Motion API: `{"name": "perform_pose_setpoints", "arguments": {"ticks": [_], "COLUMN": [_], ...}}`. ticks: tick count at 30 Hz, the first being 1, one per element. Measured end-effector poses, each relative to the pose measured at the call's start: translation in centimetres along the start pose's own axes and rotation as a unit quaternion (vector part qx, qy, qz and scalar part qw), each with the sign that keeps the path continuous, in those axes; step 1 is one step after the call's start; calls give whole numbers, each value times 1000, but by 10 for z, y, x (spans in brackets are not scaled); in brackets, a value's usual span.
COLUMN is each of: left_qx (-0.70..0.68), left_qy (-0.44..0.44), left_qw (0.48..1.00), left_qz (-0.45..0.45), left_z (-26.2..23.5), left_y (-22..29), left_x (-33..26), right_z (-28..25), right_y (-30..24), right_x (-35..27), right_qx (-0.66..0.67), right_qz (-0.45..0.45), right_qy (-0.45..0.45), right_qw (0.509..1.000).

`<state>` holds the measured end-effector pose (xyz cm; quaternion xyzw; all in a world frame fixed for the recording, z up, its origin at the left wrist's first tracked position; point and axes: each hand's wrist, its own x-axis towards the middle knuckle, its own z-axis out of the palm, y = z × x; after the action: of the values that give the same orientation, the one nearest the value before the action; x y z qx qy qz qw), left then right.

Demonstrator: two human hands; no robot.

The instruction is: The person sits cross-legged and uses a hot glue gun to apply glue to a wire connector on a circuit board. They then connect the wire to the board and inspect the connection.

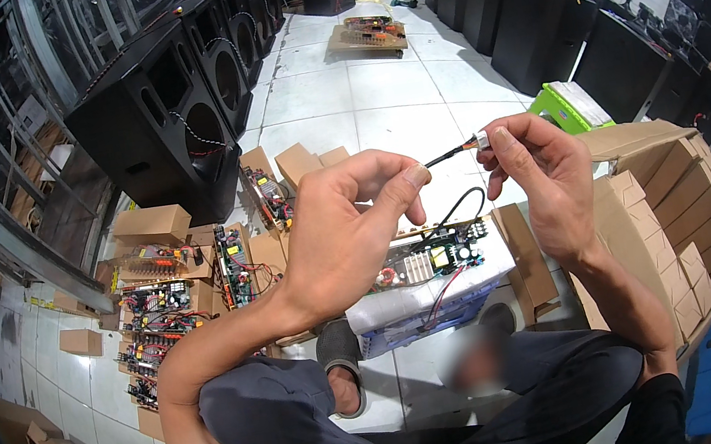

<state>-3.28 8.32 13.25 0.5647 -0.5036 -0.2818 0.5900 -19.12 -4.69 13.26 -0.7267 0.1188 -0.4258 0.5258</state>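
My left hand (347, 228) pinches a short black cable (447, 155) between thumb and forefinger. At the cable's other end my right hand (549, 182) grips a small white plug connector (481, 141), where a few coloured wires show. Below both hands lies a circuit board (445, 256) with silver heat sinks, a yellow-labelled part and several capacitors. A black cable loop (465, 195) rises from the board, and red and dark wires hang over its near side. The board rests on a white-covered support (484, 269) with a blue-purple lower part, standing between my legs.
Several circuit boards (156, 314) and small cardboard boxes (151, 224) are spread at the left. An open large carton (635, 224) holding brown boxes stands at the right. Black speaker cabinets (151, 133) line both sides. A low wooden platform (346, 45) carries more boards.
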Motion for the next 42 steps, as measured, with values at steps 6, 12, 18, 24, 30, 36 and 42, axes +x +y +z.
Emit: {"name": "perform_pose_setpoints", "arguments": {"ticks": [6, 12, 18, 24, 30, 36, 42], "left_qx": [1, 3, 0, 3, 7, 7, 7], "left_qy": [-1, -2, -3, -4, -1, 0, 1], "left_qw": [1000, 1000, 1000, 1000, 1000, 1000, 1000], "left_qz": [1, -5, 0, -8, 3, 6, 2], "left_z": [0, 1, 1, 1, 1, 0, 1], "left_y": [0, 0, 0, 0, 0, -2, -1], "left_x": [0, 0, 0, 0, 0, 0, 0], "right_z": [0, 0, 1, 0, 1, 1, 2], "right_y": [1, 2, 1, 2, 2, -1, 0], "right_x": [0, 0, 0, 0, 0, -1, -1], "right_qx": [5, 5, -1, -1, 0, -17, -6], "right_qz": [-4, -2, -7, -4, -12, -10, -11], "right_qy": [-5, -11, -8, -10, -7, 2, 0], "right_qw": [1000, 1000, 1000, 1000, 1000, 1000, 1000]}}
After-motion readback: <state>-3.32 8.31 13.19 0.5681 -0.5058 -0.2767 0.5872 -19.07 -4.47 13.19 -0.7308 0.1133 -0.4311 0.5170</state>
